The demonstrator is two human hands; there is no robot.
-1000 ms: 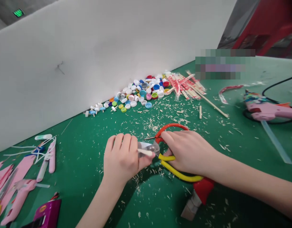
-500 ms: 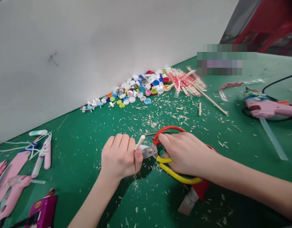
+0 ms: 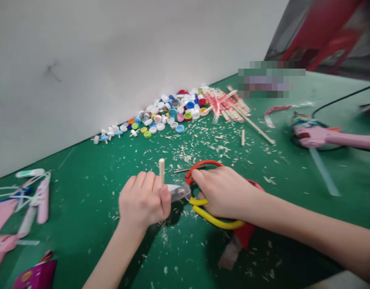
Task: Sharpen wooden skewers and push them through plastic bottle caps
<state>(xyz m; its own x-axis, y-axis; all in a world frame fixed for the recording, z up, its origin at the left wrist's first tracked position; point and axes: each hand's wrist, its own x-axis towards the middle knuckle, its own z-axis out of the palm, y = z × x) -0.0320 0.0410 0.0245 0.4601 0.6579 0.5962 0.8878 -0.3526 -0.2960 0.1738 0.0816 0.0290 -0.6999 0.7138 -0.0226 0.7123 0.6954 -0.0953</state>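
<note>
My left hand (image 3: pixel 144 198) pinches a short pale wooden stick (image 3: pixel 161 170), which stands upright above the fingers. My right hand (image 3: pixel 223 192) wraps around the yellow handle (image 3: pixel 216 218) of a pair of steel-bladed scissors (image 3: pixel 178 192), whose other handle is a red loop. The blades lie just beside my left thumb, and they touch the green mat or sit very near it. Under my right wrist, a red object with a grey wedge-shaped end (image 3: pixel 233 249) is partly hidden.
Wood shavings litter the green mat (image 3: pixel 82 216). Along the white board (image 3: pixel 82 60) lie a heap of plastic bottle caps (image 3: pixel 169 112) and wrapped chopsticks (image 3: pixel 223 104). A pink hot glue gun (image 3: pixel 317 136) with a black cable sits right; pink pieces (image 3: pixel 4 212) lie left.
The wooden stick has swung from lying flat by the blades to standing upright in my left hand. The whole scene has shifted slightly left in view.
</note>
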